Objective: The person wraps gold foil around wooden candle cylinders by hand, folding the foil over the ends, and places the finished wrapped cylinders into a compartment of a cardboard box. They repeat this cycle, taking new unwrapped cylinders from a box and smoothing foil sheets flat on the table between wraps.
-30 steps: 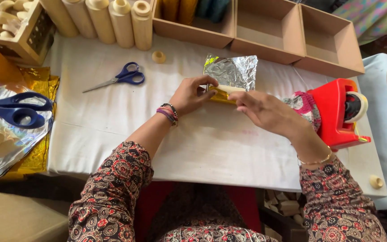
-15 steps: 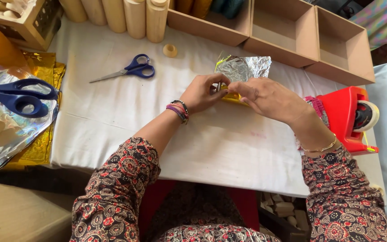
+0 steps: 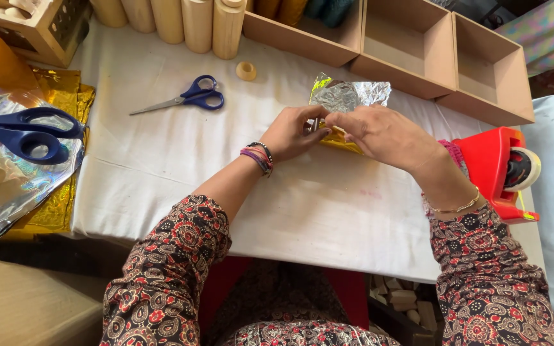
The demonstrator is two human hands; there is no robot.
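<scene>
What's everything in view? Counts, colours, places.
foil piece: 1, silver and gold, table centre, in both hands
small scissors: 1, blue, behind left hand
large scissors: 1, blue, on foil sheets far left
foil sheets: several, silver and gold, left edge
wooden cylinders: several, pale, back
ring: 1, pale, near cylinders
boxes: 3, brown, back right
tape dispenser: 1, red, right
tablecloth: 1, white
left hand: on foil
right hand: on foil

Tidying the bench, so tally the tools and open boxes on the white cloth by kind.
Blue scissors: 2
Red tape dispenser: 1
Open brown boxes along the far edge: 3
Total: 6
</scene>
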